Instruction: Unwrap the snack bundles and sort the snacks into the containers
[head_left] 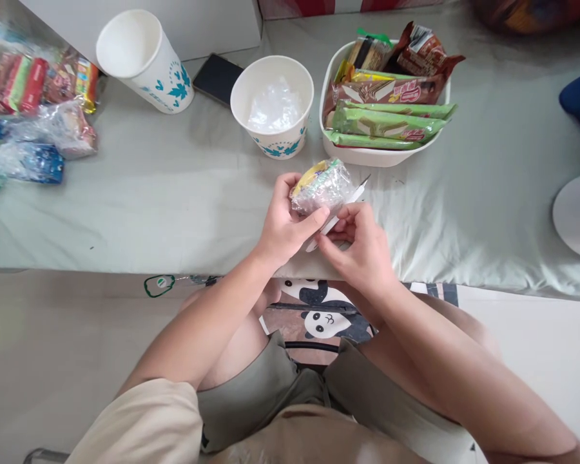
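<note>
My left hand [287,222] is closed around a snack pack in crinkled clear plastic [321,188], with a yellow and green part showing at its top. Pinched in my right hand [360,245] is a slim white pen-shaped tool [336,220] with a thin, dark pointed tip. The tool slants up to the right, close along the pack's right side. Whether its tip touches the plastic I cannot tell; it points away past the pack. Just beyond my hands stands a paper cup [283,138] with crumpled clear plastic inside.
A white tub [384,156] of wrapped wafer bars stands at the back right. Another paper cup [167,87] and a dark phone [217,78] are at the back left. Several packaged snacks [33,96] lie far left. The cloth-covered table [125,219] ends just before my lap.
</note>
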`<state>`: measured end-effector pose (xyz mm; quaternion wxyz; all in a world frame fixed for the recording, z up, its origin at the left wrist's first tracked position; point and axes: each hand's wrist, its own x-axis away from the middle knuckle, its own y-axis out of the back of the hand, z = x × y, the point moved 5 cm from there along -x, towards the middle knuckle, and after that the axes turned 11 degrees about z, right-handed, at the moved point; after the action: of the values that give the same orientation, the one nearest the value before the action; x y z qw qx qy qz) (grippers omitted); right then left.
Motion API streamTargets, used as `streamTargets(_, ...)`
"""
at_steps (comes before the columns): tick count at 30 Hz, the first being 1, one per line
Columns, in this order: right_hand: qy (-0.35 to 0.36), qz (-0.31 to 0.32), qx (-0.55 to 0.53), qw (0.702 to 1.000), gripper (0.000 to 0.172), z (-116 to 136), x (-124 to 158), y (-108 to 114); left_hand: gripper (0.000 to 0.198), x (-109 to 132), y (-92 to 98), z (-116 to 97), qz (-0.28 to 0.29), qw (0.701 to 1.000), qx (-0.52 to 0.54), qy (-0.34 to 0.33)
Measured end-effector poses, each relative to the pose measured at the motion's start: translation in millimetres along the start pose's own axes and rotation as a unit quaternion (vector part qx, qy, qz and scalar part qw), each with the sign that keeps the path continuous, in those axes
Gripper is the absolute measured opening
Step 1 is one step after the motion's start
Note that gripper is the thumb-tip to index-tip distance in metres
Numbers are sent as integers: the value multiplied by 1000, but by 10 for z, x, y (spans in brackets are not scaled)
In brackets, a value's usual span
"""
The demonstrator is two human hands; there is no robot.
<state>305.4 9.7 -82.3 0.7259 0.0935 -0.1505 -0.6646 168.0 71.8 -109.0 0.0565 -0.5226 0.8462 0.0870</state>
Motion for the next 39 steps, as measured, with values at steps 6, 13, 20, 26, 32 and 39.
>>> streamTargets(6, 46, -27, -153, 987, 39, -62, -25, 35, 64, -23, 61, 98, -53, 998, 16, -10)
streamTargets(13, 33, -59, -182, 981, 32, -159, -12, 199, 66, -58, 153, 191, -49, 998, -44, 5)
streamTargets(20, 100, -25, -155, 983, 5, 18, 81, 157, 62, -69, 105, 47, -24, 999, -46, 1)
streamTargets(26, 22, 27, -202, 979, 13, 23, 20, 128, 55, -52, 80, -28, -4, 998, -52, -17)
streamTargets(32, -4, 94, -236, 967, 16, 59, 32, 107, 56, -46, 158, -57, -61, 998, -13, -17)
streamTargets(39, -51, 148, -168, 973, 17, 58, 122, 80, 49, -76, 436, -224, -164, 975, 147, 11)
